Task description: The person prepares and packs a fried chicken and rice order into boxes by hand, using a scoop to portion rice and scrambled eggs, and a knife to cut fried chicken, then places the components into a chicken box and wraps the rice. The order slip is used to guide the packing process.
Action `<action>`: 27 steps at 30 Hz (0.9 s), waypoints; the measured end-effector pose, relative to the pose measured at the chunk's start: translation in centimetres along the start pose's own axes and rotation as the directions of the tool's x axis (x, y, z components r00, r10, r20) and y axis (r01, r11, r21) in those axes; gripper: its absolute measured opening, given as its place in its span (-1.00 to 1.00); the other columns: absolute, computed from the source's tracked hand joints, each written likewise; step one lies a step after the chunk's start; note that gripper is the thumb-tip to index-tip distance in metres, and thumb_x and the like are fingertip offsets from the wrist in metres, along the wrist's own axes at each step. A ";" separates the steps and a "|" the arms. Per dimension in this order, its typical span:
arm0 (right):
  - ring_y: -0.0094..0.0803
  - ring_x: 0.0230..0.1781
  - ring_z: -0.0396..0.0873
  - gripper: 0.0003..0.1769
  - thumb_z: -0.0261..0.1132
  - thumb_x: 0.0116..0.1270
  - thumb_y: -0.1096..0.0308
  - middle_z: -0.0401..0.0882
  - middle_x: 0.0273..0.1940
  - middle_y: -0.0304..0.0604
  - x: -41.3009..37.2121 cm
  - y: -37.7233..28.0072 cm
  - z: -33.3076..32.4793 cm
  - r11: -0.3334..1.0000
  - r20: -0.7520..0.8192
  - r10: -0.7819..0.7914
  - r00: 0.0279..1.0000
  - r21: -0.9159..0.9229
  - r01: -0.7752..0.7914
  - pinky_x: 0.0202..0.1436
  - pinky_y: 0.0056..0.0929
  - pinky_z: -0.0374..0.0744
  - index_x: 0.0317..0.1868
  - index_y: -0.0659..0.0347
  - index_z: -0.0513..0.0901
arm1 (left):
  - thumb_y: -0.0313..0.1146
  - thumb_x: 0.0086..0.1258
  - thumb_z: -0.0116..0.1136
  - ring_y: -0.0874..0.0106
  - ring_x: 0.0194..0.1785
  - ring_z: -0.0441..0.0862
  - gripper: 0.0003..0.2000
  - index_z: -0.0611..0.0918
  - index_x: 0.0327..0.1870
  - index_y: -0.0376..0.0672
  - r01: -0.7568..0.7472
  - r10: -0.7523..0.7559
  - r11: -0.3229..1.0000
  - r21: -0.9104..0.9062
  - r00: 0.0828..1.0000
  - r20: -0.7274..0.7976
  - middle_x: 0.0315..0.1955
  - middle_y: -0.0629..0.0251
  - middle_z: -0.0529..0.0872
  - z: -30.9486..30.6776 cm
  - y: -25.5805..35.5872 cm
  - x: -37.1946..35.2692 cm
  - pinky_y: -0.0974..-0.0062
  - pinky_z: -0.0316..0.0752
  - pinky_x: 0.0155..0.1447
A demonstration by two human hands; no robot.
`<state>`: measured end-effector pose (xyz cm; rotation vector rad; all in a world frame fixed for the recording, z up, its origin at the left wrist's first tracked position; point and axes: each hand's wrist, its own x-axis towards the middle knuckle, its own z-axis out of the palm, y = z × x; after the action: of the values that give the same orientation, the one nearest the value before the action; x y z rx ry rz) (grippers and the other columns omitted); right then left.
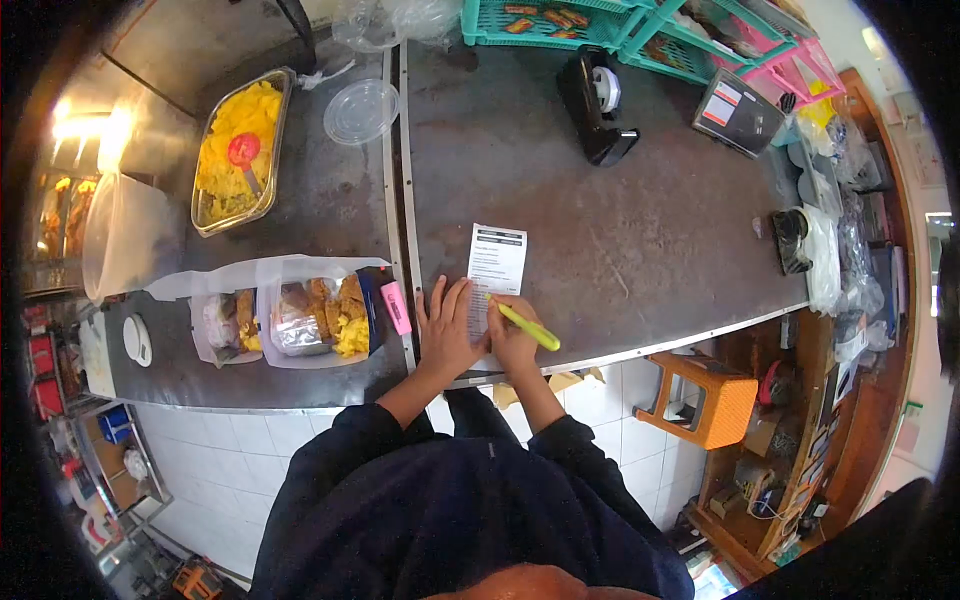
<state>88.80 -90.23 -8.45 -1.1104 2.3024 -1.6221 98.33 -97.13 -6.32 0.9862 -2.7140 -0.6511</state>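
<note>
A printed paper receipt (497, 252) lies on the dark metal worktop. My left hand (450, 330) rests flat at its lower left, fingers spread, touching the paper's edge. My right hand (512, 335) grips a yellow-green highlighter (530, 327) over the lower part of the slip; its tip, close to the paper, is too small to make out clearly. Just left of my left hand lies a pink highlighter (396, 308). Further left, two open paper food packets (265, 345) hold yellow rice, browned pieces and clear plastic pouches.
A clear tray (281, 160) of yellow rice with a red scoop (243, 152) stands at back left, near a round plastic lid (361, 111). A black tape dispenser (590, 120) and green baskets (560, 30) are at the back. An orange stool (715, 405) stands below the worktop.
</note>
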 end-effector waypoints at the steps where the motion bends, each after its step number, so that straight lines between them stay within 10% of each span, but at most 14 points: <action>1: -0.29 -0.46 0.49 -0.92 0.24 0.05 0.45 0.54 -0.46 -0.12 0.1 -0.3 -0.1 0.999 0.029 0.051 0.998 0.008 -0.052 -0.37 -0.44 0.46 -0.42 0.26 0.54 | -0.12 -0.15 0.21 0.16 0.28 0.01 -0.25 0.26 0.13 -0.24 -0.002 0.002 1.000 0.000 1.000 -0.003 0.14 0.21 0.23 -0.1 0.0 0.0 0.00 -0.23 0.27; 27: -0.21 -0.37 0.42 -0.95 0.18 0.04 0.46 0.51 -0.44 -0.12 -0.3 0.1 -0.7 0.991 0.052 0.018 0.998 -0.130 -0.011 -0.30 -0.31 0.38 -0.44 0.24 0.51 | -0.12 -0.20 0.23 0.16 0.28 0.01 -0.21 0.22 0.13 -0.25 -0.023 0.024 1.000 0.014 1.000 -0.003 0.12 0.21 0.22 -0.2 0.1 -0.1 -0.01 -0.23 0.26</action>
<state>88.65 -89.50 -8.29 -1.1446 2.4053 -1.4383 98.41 -97.13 -6.08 0.9560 -2.7265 -0.6274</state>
